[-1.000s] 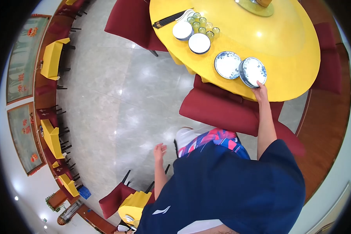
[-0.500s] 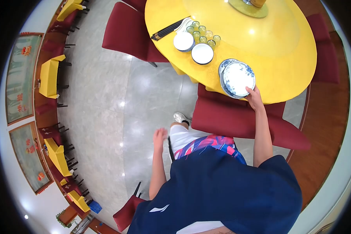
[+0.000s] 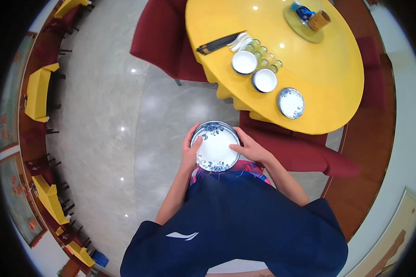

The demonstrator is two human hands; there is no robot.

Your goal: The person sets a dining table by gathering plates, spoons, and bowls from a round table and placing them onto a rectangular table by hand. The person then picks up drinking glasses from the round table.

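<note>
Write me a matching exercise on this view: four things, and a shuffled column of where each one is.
Things
1. Nearest blue-flowered plate
2. Black chopsticks
3. Small glasses
4. Brown container

Places
A. Clustered on the yellow table, just behind the white bowls
B. On the round green disc
C. Between the left hand and the right hand
D. In a bundle near the table's edge, beside the white spoons

Pairs: 1-C, 2-D, 3-A, 4-B
</note>
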